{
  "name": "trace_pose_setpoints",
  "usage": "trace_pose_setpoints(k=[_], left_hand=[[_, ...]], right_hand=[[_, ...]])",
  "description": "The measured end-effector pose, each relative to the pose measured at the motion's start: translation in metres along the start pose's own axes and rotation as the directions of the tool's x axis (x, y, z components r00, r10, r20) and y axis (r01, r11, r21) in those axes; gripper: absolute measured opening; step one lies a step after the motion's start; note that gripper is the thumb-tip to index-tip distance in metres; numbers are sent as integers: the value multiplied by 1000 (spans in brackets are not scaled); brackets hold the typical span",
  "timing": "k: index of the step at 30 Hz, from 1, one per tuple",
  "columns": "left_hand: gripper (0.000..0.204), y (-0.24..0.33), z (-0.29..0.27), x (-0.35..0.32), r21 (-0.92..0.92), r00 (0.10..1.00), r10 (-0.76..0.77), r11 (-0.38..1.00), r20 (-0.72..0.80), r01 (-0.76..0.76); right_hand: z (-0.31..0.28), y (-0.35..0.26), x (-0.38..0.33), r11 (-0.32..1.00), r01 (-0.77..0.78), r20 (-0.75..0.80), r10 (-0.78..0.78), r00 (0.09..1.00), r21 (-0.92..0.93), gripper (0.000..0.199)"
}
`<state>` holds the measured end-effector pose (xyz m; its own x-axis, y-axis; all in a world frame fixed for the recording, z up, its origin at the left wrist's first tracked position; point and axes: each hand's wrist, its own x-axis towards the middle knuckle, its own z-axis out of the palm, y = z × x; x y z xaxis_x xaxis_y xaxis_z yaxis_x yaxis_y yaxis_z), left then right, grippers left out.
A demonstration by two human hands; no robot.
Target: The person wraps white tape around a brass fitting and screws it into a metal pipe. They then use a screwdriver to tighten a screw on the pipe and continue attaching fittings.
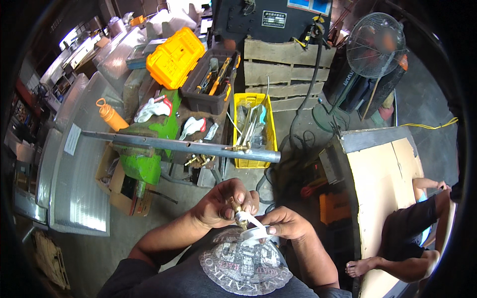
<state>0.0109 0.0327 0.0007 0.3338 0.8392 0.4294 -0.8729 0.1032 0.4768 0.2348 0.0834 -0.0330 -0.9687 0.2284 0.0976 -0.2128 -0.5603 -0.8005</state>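
In front of my chest, my left hand (217, 202) pinches a small brass fitting (243, 223) between its fingers. White tape wraps part of the fitting, and a strip runs from it to a white tape roll (255, 237). My right hand (289, 223) grips that roll at its edge. Beyond my hands, a long grey metal pipe (198, 148) lies across a green vise (140, 168). A brass fitting (240, 148) sits on the pipe near its right end. Several loose brass fittings (201, 160) lie on the bench behind the pipe.
An open toolbox (208, 103) with an orange lid stands beyond the pipe, beside a yellow crate (272, 130). White gloves (192, 128) and an orange bottle (112, 117) are at the left. A fan (376, 44) stands far right; another person's leg (392, 266) rests on a cardboard-covered surface (380, 184).
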Motion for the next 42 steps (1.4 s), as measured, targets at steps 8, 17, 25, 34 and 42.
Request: trace_pose_setpoints(k=[8,17,25,34,42], left_hand=[[32,6,-7,4,96,978,115,990,-176,-99],[29,-8,-6,2,31,954,72,997,-291,-66],[24,-19,-2,-2,-10,941,9,1000,-338,-13],[33,-19,1,-6,-120,933,-74,992,-353,33],[47,-17,6,-7,-221,925,-218,963,-311,153]], right_hand=[[30,11,-4,957,86,-34,-80,996,278,35],[42,25,3,903,125,-20,-128,992,411,33],[47,30,5,902,105,-34,-99,994,419,38],[48,28,4,906,92,-27,-89,996,413,38],[47,27,1,928,86,-27,-82,996,362,34]])
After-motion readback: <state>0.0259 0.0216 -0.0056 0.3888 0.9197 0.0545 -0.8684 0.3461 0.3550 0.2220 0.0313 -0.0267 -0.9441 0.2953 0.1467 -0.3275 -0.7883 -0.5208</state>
